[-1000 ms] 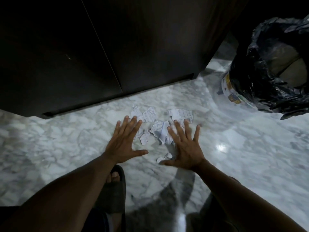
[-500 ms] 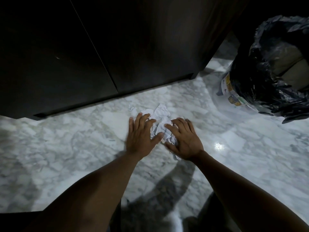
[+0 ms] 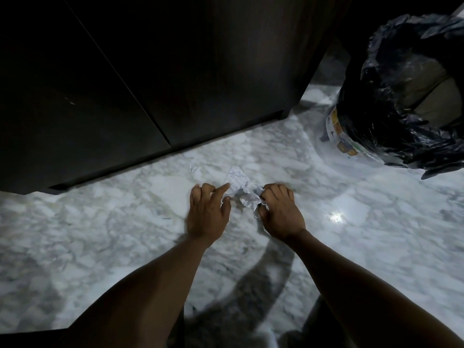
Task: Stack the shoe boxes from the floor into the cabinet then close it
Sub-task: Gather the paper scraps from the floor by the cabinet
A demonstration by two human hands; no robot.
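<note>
Both hands down on the marble floor [image 3: 376, 247]: left hand [image 3: 207, 214] and right hand [image 3: 280, 214] curled around torn paper scraps [image 3: 242, 189] bunched between them. One stray scrap [image 3: 192, 168] sits cabinet-side, nearer my left. Cabinet [image 3: 175, 71] doors shut; no shoe boxes visible.

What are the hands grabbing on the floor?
Crumpled paper scraps. The left hand pinches the pile's left edge, the right hand bunches its right side. One small scrap lies loose.
</note>
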